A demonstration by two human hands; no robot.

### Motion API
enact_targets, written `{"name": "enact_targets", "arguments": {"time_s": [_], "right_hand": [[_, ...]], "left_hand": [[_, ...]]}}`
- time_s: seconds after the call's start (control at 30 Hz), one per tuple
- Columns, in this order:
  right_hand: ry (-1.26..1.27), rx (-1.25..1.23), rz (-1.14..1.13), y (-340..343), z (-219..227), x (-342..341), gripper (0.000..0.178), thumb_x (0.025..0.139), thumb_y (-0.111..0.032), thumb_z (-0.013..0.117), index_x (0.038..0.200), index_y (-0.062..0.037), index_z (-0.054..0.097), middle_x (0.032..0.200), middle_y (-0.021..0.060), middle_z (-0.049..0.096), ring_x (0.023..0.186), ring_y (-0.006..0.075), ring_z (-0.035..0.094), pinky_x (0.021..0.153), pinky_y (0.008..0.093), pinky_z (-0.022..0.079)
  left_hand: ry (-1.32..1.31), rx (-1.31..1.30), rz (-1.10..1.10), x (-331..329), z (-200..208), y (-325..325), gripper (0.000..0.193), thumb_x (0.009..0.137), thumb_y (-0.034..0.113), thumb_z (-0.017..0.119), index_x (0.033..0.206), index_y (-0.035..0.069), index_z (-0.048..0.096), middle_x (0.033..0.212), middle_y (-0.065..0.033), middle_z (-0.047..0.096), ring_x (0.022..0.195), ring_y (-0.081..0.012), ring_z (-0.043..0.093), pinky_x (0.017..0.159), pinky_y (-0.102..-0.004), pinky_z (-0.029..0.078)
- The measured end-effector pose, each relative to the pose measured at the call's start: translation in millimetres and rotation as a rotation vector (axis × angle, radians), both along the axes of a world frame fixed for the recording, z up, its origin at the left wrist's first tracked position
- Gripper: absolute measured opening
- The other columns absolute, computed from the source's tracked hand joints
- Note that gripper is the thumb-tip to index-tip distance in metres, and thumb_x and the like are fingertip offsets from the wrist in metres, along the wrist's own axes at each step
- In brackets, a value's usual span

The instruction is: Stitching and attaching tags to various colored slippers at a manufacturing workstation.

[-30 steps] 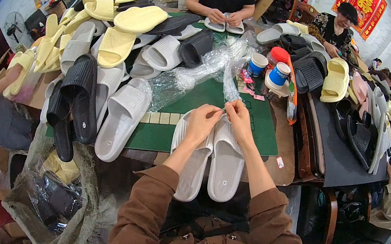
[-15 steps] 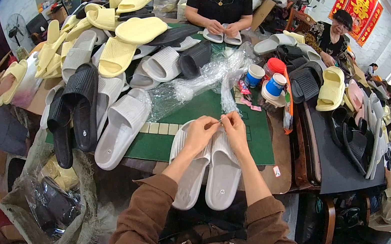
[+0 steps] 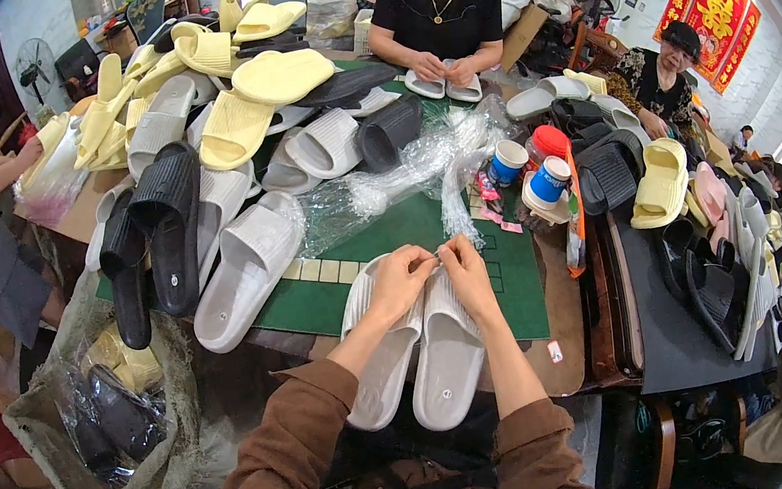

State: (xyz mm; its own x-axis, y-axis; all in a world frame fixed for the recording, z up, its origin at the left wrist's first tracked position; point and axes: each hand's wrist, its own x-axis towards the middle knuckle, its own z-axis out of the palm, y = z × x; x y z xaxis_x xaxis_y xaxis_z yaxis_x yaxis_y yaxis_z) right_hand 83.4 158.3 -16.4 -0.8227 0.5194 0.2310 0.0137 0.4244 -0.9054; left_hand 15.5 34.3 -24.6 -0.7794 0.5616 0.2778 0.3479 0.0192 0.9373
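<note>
Left grip (image 3: 403, 283), right grip (image 3: 468, 279), both pinched, over grey slippers (image 3: 448, 373)

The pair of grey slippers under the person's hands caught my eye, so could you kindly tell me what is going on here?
The person's left hand and right hand meet, fingertips pinched, over the strap end of a pair of grey slippers; anything between the fingertips is too small to make out. The slippers lie side by side at the table's near edge. Clear plastic bags lie beyond them. Across the table, a co-worker has both hands at another grey pair.
</note>
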Motion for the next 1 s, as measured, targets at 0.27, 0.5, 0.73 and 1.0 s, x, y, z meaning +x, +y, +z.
{"name": "enact_targets", "arguments": {"time_s": [0.27,0.5,0.73,1.0], "right_hand": [[-0.021,0.026,0.063,-1.9,3.4,-1.1,0.018,0.09,-0.016,0.054,0.086,0.0015,0.051,0.073,0.0123,0.057,0.068,0.0196,0.052,0.065,0.0333,0.044],[-0.014,-0.044,0.018,-4.3,3.4,-0.8,0.02,0.09,-0.018,0.054,0.086,0.0013,0.053,0.072,0.0099,0.056,0.068,0.017,0.051,0.065,0.0326,0.043],[-0.038,-0.09,-0.033,-0.9,-0.5,-2.4,0.021,0.09,-0.02,0.056,0.086,0.0009,0.055,0.075,0.0084,0.058,0.07,0.0142,0.052,0.065,0.0309,0.043],[0.027,-0.075,-0.003,-7.6,5.5,-3.7,0.016,0.086,-0.014,0.06,0.087,0.0018,0.056,0.077,0.0095,0.06,0.069,0.0147,0.055,0.064,0.0301,0.045]], "left_hand": [[0.069,-0.018,0.027,-2.9,-5.0,1.1,0.015,0.084,0.012,0.063,0.087,-0.002,0.066,0.078,-0.0091,0.063,0.069,-0.0154,0.059,0.063,-0.0289,0.045],[0.018,-0.016,0.012,-0.7,3.1,-0.6,0.016,0.084,0.013,0.063,0.089,-0.002,0.066,0.081,-0.0119,0.065,0.071,-0.0195,0.061,0.063,-0.0317,0.046],[-0.046,0.062,0.008,0.0,-0.8,2.5,0.016,0.085,0.012,0.06,0.092,-0.002,0.065,0.08,-0.0134,0.067,0.07,-0.0192,0.064,0.064,-0.0307,0.048],[-0.087,0.026,0.101,-3.7,-1.8,3.4,0.014,0.084,0.012,0.06,0.085,-0.002,0.062,0.072,-0.0113,0.066,0.067,-0.0187,0.064,0.062,-0.0317,0.049]]}}
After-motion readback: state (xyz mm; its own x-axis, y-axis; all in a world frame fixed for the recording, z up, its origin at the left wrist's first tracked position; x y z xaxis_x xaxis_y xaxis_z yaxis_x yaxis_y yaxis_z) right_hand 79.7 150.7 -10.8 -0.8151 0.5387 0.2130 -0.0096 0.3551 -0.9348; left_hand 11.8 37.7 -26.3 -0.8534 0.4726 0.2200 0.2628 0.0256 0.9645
